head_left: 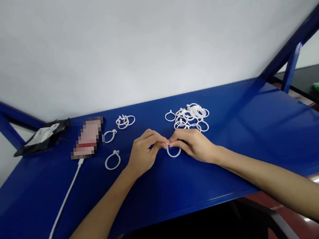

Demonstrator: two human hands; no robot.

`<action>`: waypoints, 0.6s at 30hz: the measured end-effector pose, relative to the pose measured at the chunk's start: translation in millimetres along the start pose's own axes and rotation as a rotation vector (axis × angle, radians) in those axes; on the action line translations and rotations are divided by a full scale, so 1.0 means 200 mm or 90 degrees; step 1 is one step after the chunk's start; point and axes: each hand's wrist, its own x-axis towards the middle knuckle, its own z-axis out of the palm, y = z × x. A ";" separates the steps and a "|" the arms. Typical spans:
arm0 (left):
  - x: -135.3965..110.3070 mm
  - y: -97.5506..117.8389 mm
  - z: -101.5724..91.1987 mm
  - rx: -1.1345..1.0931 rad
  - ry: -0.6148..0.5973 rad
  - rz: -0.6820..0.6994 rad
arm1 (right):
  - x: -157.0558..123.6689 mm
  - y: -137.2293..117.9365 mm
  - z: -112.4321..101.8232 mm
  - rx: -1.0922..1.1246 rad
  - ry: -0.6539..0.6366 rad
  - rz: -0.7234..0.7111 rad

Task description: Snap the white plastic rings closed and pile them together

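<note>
Between my two hands is a white plastic ring [174,156], its loop hanging below my fingertips. My left hand [145,152] pinches the ring's top from the left, thumb against forefinger. From the other side my right hand [193,144] grips the same spot, so the fingertips of both hands meet there and hide the ring's small clasp. Just beyond my right hand lies a heap of similar white rings [192,114]. Left of my left hand, a single ring [113,161] with a small knob lies flat, and another ring [110,136] sits behind it.
A small cluster of rings [124,121] lies farther back. A phone [87,137] with a white cable [63,206] and a black plastic packet [42,138] lie at the left on the blue table [249,126]. Blue frame bars [287,45] flank the white wall behind.
</note>
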 end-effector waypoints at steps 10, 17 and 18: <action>0.02 -0.08 -0.01 0.229 -0.026 -0.035 | 0.02 0.05 -0.02 -0.151 0.020 0.004; 0.04 -0.24 -0.17 0.672 -0.022 -0.278 | 0.05 0.23 -0.11 -0.367 0.191 0.084; 0.03 -0.25 -0.19 0.694 -0.019 -0.294 | 0.05 0.24 -0.11 -0.383 0.192 0.086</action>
